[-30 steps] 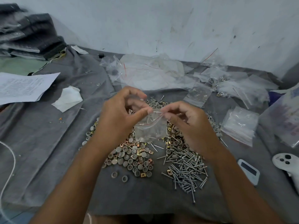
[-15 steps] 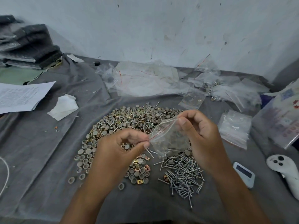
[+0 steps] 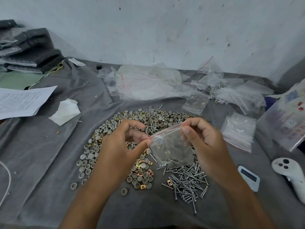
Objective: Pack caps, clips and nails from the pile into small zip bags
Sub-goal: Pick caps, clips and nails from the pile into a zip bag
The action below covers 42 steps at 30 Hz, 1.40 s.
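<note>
Item: one small clear zip bag (image 3: 171, 146) with red seal line, held above the pile (image 3: 148, 123) of grey caps, brass clips and nails on grey cloth (image 3: 49, 162). Left hand (image 3: 118, 146) fingers pinch its left top corner; right hand (image 3: 204, 142) fingers pinch its right top edge. Loose nails (image 3: 186, 184) lie below; spare bags (image 3: 237, 133) right.

Grey cloth (image 3: 49, 162) under pile of caps, clips and nails (image 3: 148, 119), spare zip bags (image 3: 237, 131), printed sheets (image 3: 21, 101).
</note>
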Available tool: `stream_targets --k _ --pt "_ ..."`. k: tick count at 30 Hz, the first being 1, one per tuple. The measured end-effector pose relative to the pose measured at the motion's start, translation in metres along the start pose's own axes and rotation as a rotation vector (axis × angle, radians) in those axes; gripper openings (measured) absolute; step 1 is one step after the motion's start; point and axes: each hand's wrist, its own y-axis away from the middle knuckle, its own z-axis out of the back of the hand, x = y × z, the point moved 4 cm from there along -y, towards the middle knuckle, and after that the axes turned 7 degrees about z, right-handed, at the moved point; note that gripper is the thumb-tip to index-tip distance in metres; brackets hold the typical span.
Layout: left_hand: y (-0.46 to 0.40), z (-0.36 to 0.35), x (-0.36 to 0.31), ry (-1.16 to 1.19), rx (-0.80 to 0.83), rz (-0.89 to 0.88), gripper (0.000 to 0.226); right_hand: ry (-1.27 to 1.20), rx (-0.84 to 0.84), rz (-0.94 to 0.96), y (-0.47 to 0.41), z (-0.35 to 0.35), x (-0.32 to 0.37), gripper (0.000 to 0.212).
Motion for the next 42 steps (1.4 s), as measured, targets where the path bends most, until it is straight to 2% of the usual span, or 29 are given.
stream_targets --k 7,15,21,25,30,35,42 --pt "-0.002 0.008 -0.012 -0.044 -0.034 -0.056 0.028 -0.033 -0.030 -0.060 0.008 0.002 -0.012 0.010" --pt "0.000 0.009 -0.030 -0.269 -0.034 -0.151 0.021 -0.046 -0.071 -0.091 0.010 0.002 -0.014 0.010" --pt "0.000 0.006 -0.026 -0.280 0.037 -0.150 0.016 0.085 -0.062 -0.036 0.014 -0.003 -0.001 0.018" --pt "0.007 -0.012 -0.028 -0.367 0.057 -0.170 0.037 0.197 -0.017 0.042 0.019 -0.009 0.008 0.009" --pt "0.006 -0.024 -0.027 -0.295 0.102 -0.165 0.036 0.367 0.043 0.113 0.020 -0.015 0.013 0.010" --pt "0.005 -0.024 -0.023 -0.171 0.105 -0.141 0.028 0.391 0.123 0.111 0.024 -0.015 0.015 0.016" --pt "0.008 -0.022 -0.020 -0.170 0.165 -0.172 0.027 0.353 0.202 0.122 0.028 -0.019 0.015 0.015"
